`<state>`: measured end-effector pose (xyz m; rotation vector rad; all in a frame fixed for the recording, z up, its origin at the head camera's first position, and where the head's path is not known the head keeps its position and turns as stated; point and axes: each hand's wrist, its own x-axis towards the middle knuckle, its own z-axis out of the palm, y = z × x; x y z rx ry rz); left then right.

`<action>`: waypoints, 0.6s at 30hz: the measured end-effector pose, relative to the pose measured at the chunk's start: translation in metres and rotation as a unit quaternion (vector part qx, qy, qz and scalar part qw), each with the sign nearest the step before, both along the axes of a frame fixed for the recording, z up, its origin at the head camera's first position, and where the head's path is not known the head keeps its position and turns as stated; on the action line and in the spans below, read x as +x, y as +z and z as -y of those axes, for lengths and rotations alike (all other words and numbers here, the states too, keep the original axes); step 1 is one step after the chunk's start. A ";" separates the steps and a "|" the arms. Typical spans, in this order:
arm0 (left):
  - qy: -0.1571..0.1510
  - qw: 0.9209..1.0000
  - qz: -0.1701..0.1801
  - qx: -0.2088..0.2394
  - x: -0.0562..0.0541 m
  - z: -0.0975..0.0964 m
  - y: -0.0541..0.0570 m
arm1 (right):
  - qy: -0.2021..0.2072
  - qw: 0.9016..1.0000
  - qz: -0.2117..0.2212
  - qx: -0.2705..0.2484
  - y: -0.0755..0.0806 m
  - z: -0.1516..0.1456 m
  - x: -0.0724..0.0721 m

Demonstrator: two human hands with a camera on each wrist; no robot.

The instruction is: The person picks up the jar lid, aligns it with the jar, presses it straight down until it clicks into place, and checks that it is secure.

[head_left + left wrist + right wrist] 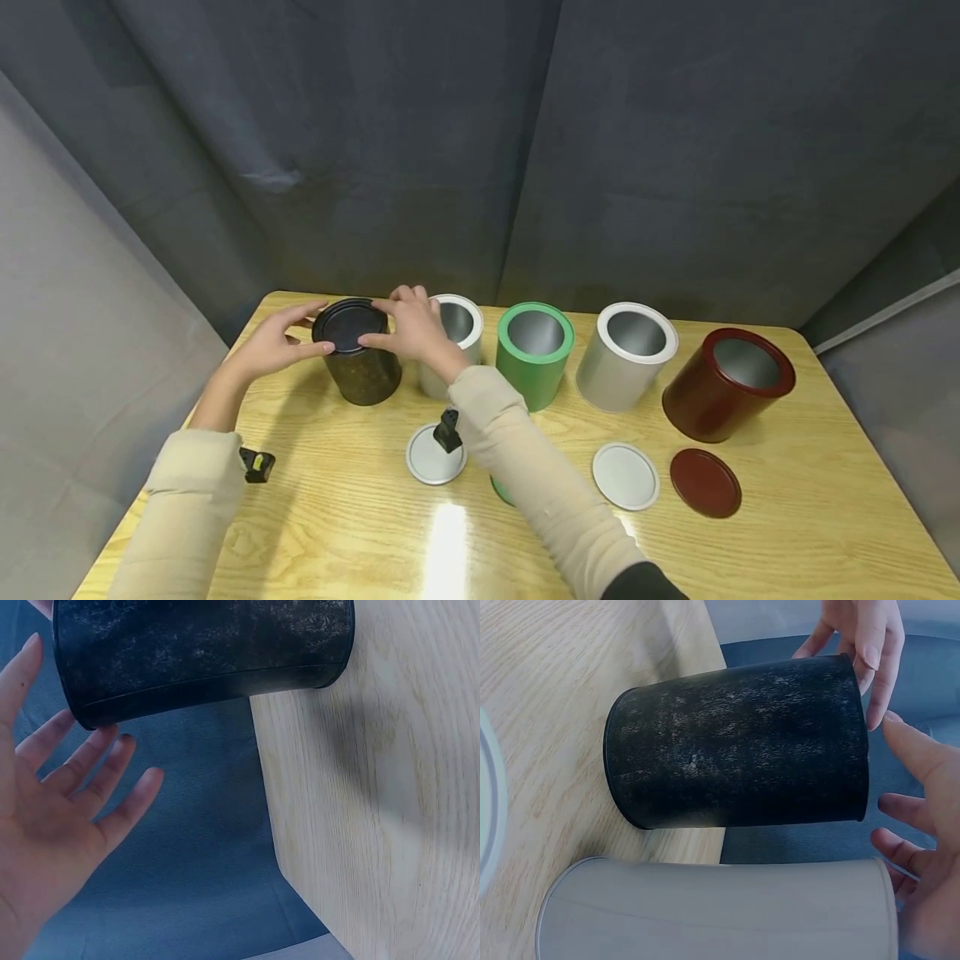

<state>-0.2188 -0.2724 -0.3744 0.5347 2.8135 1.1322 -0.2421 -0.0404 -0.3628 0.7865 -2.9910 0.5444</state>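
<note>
A black can (365, 375) with scuffed sides stands at the table's left end, its round black lid (349, 327) set in the top. My left hand (273, 342) spans the left side of the rim, thumb at the front and fingers farther back. From the other side my right hand (415, 327) touches the lid's edge with thumb and forefinger, its other fingers lifted over the neighbouring white can (435, 379). In the left wrist view, the left hand's (67, 817) fingers are spread beside the black can (202, 652). The right wrist view shows the right hand (937, 802) beside its top.
To the right stand a green can (531, 375), a second white can (611, 379) and a dark red can (701, 396), all lidless. In front lie two white lids, one (435, 456) nearer the left, and a red lid (705, 483). My right sleeve mostly covers a green lid (501, 492).
</note>
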 end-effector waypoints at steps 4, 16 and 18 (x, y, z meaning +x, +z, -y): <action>0.003 1.000 -0.016 -0.010 0.003 0.000 0.001 | -0.001 1.000 -0.004 -0.009 0.003 -0.003 0.002; 0.005 0.998 -0.057 -0.023 0.014 -0.003 0.006 | 0.007 0.999 -0.012 -0.037 0.008 -0.010 0.011; 0.004 0.997 -0.069 -0.019 0.016 -0.003 0.006 | 0.010 0.999 -0.017 -0.045 0.009 -0.010 0.013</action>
